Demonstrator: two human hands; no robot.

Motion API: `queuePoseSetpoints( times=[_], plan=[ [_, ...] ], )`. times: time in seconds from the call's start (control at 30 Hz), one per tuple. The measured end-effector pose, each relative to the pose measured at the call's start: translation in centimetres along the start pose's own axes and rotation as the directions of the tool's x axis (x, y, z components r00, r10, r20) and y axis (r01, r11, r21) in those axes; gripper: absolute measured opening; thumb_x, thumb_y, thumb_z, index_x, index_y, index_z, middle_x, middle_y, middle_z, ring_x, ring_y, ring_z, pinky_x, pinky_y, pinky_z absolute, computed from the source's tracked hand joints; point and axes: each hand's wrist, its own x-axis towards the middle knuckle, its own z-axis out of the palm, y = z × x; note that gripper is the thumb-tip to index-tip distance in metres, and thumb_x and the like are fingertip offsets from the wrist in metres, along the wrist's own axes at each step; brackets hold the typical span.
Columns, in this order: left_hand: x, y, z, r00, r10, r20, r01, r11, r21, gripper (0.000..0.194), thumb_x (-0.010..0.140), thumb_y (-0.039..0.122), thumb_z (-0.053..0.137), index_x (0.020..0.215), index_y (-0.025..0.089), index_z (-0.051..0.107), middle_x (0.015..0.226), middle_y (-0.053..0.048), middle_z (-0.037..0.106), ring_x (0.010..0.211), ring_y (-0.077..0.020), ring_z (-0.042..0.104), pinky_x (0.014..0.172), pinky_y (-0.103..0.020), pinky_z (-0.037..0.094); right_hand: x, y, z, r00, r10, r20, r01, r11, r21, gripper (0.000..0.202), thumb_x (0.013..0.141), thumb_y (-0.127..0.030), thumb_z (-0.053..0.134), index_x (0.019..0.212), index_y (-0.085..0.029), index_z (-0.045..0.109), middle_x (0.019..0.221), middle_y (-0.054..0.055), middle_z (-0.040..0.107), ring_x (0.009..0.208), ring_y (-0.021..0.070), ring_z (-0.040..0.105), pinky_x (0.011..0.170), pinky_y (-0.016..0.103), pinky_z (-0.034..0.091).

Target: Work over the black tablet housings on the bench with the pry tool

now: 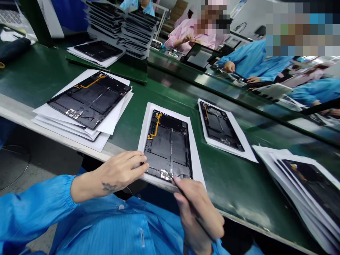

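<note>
Steadying the open tablet shell (167, 145), which lies on white paper (196, 164) at the bench's near edge, should let light tip pressure suffice at the small circuit board (166, 175). The left hand (119, 169), palm down, touches the shell's near-left corner, its thumb hidden, any clasp uncertain; the right hand (206, 203) pinches a slim dark tool (186, 198) closed-fingered, slanting toward the board.
</note>
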Motion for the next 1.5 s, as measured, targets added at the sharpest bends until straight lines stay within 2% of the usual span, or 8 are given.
queuePoseSetpoints(
  times=[0.13,0.23,0.4,0.67,0.8,1.07,1.3,1.5],
  plan=[
    [0.2,1.0,0.4,1.000,-0.015,0.003,0.015,0.999,0.045,0.023,0.099,0.015,0.053,0.119,0.008,0.063,0.111,-0.018,0.068,0.111,-0.0292,0.067,0.086,-0.042,0.063,3.0,0.0,0.7,0.964,0.230,0.131,-0.251,0.951,0.181,0.017,0.096,-0.017,0.061,0.103,-0.024,0.075,0.091,0.004,0.075,0.081,0.0194,0.070,0.072,0.032,0.057],
    [0.3,1.9,0.7,0.999,-0.043,0.025,0.040,0.993,0.113,0.030,0.100,0.020,0.053,0.126,0.008,0.060,0.116,-0.020,0.065,0.114,-0.0318,0.065,0.091,-0.048,0.061,4.4,0.1,2.0,0.939,0.284,0.194,-0.325,0.915,0.237,0.021,0.099,-0.026,0.057,0.088,-0.023,0.075,0.078,0.003,0.072,0.072,0.0177,0.068,0.067,0.030,0.056],
    [0.2,2.5,1.1,0.997,-0.067,0.034,0.060,0.984,0.168,0.036,0.100,0.023,0.052,0.132,0.008,0.057,0.117,-0.020,0.064,0.114,-0.0316,0.064,0.095,-0.049,0.060,4.6,0.4,2.9,0.942,0.242,0.232,-0.298,0.921,0.252,0.019,0.099,-0.025,0.058,0.089,-0.023,0.075,0.081,0.004,0.073,0.074,0.0173,0.068,0.069,0.029,0.056],
    [0.4,2.3,1.1,0.998,-0.065,-0.022,0.068,0.986,0.152,0.028,0.098,0.017,0.054,0.123,0.007,0.060,0.113,-0.020,0.067,0.109,-0.0332,0.068,0.091,-0.049,0.062,4.7,0.4,2.8,0.948,0.156,0.279,-0.232,0.937,0.262,0.016,0.099,-0.020,0.059,0.093,-0.023,0.074,0.084,0.002,0.074,0.077,0.0168,0.067,0.070,0.029,0.054],
    [-0.2,1.5,0.4,1.000,0.013,0.001,-0.013,0.997,0.081,0.029,0.098,0.017,0.055,0.124,0.005,0.062,0.120,-0.020,0.068,0.117,-0.0329,0.066,0.098,-0.048,0.060,4.7,0.3,2.9,0.950,0.123,0.287,-0.195,0.951,0.239,0.015,0.099,-0.017,0.058,0.094,-0.022,0.072,0.084,0.002,0.073,0.077,0.0162,0.064,0.070,0.030,0.052],
    [-0.3,0.9,-0.2,0.999,0.030,-0.013,-0.029,0.996,0.089,0.022,0.096,0.009,0.056,0.113,0.005,0.068,0.119,-0.013,0.073,0.113,-0.0269,0.069,0.101,-0.042,0.058,3.1,0.8,-0.1,0.954,0.200,0.221,-0.219,0.973,0.067,0.017,0.097,-0.010,0.058,0.092,-0.022,0.070,0.084,0.000,0.071,0.084,0.0157,0.066,0.076,0.028,0.052],
    [1.2,2.0,0.3,0.999,0.029,-0.019,-0.024,0.976,0.214,0.022,0.098,0.020,0.057,0.113,0.012,0.071,0.109,-0.010,0.075,0.101,-0.0246,0.069,0.085,-0.037,0.053,2.0,0.1,-0.6,0.974,0.069,0.216,-0.083,0.995,0.056,0.027,0.093,-0.001,0.058,0.111,-0.020,0.066,0.095,0.005,0.070,0.089,0.0171,0.065,0.081,0.032,0.055],
    [1.5,2.5,1.1,0.999,0.020,-0.037,-0.012,0.980,0.197,0.021,0.099,0.019,0.055,0.113,0.011,0.069,0.110,-0.011,0.074,0.102,-0.0244,0.068,0.087,-0.037,0.051,1.1,-0.3,-0.4,0.955,-0.033,0.296,0.058,0.996,-0.075,0.035,0.091,0.002,0.057,0.119,-0.017,0.062,0.094,0.009,0.067,0.093,0.0219,0.061,0.084,0.039,0.057]
  ],
)
